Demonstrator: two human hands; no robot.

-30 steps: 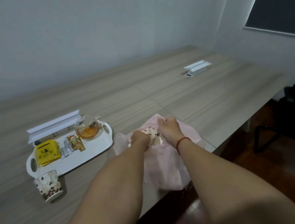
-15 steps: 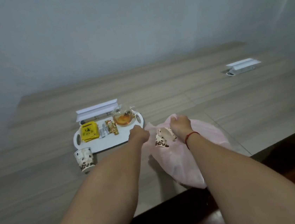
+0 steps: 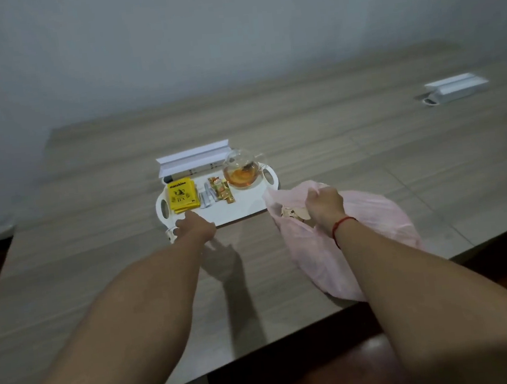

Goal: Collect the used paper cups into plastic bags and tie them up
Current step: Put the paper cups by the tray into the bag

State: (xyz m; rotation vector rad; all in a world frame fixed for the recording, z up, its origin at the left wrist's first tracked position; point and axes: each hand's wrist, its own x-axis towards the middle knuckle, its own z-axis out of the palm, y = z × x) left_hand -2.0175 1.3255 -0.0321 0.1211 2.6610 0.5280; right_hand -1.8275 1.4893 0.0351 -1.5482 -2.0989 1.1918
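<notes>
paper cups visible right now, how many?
2. One paper cup on the table by the tray's near-left corner, mostly behind the left hand; one inside the pink bag. More may be hidden inside.

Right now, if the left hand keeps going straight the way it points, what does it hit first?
Most likely the paper cup peeking out just past the left hand, beside the white tray. Depth is unclear; the hand hides most of it.

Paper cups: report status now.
Left hand closing on loose paper cup beside tray. Right hand grips pink bag mouth open, cup inside. Nothing blocking.
</notes>
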